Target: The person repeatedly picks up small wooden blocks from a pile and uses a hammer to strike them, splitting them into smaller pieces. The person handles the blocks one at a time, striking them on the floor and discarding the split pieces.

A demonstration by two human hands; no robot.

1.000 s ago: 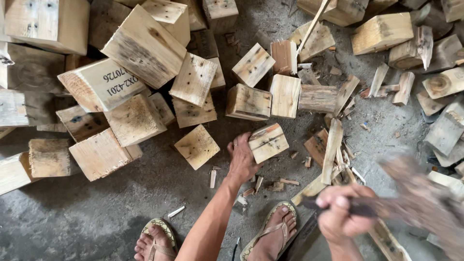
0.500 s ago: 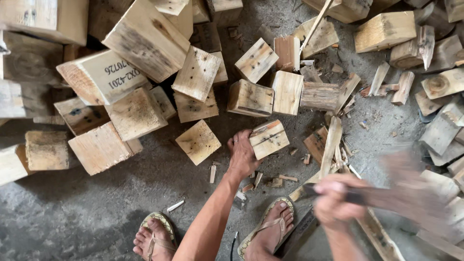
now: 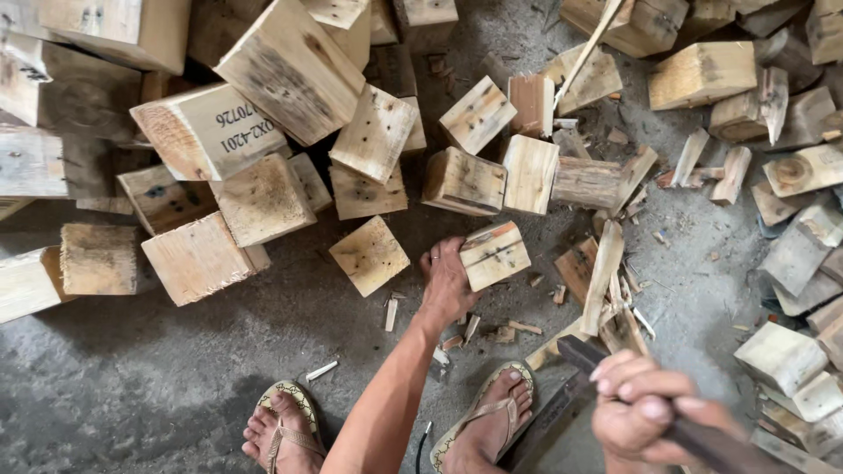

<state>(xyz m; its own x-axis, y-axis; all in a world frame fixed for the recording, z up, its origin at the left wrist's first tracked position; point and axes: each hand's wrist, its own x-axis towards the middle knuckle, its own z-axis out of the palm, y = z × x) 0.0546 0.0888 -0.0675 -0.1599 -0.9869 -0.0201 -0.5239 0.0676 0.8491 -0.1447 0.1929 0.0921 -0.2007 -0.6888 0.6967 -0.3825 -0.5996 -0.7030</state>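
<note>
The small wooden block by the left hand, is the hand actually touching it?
Touching. The head view shows the left hand with its fingers wrapped against the near edge of the small wooden block, no gap between them.

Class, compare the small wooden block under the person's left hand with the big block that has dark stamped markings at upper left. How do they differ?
The small block is much smaller than the stamped block. The left hand grips the small block; nothing touches the stamped one. The small block lies on the bare concrete floor; the stamped block rests in a heap, leaning on other blocks. Only the big one bears stamped markings. Both are pale, rough-sawn wood.
</note>
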